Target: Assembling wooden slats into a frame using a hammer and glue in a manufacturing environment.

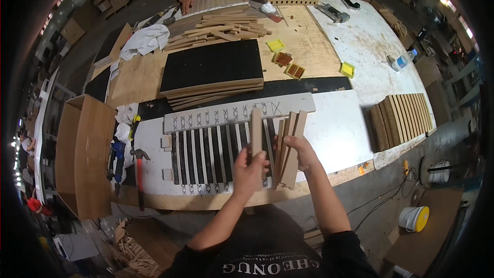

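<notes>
Here, both hands hold wooden slats above a slotted jig board.

Head view: left hand [248, 167] is closed around a single wooden slat [256, 133], held upright over the slotted jig board [216, 149]. Right hand [300, 152] grips a fanned bundle of slats [289, 146], just right of the single slat, over the jig's right end. A hammer [139, 167] lies just left of the jig. A stack of black-topped panels [213, 72] sits behind the jig; a slatted panel [404, 118] lies well to its right. Another person's hands [188, 2] rest at the table's far edge.
</notes>
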Available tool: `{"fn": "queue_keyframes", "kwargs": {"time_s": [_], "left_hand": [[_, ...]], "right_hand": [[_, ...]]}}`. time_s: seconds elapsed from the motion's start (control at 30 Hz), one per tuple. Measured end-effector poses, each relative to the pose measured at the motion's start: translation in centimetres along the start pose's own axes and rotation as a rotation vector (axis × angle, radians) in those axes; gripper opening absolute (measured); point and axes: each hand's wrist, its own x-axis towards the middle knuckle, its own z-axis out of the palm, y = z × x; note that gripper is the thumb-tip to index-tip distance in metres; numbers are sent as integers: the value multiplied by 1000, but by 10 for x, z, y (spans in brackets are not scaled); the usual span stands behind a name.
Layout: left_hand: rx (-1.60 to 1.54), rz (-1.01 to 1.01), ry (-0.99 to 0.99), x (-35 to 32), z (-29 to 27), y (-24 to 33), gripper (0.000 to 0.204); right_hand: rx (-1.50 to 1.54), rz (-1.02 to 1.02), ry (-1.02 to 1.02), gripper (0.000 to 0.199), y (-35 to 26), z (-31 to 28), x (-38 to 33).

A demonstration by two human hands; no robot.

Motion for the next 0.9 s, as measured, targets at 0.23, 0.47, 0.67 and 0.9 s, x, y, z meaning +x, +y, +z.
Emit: {"fn": "queue_keyframes", "kwargs": {"time_s": [0.23,0.47,0.67,0.9], "left_hand": [[1486,417,237,9,-66,-41,75],[1476,450,284,-9,-91,-46,52],[1297,669,333,-11,-109,-40,38],[1214,468,317,-23,-116,-27,42]], "right_hand": [[49,121,8,43,25,-10,-22],[117,142,28,48,54,-3,-59],[47,168,-24,50,66,-3,-73],[3,169,-13,53,67,-6,-91]]}}
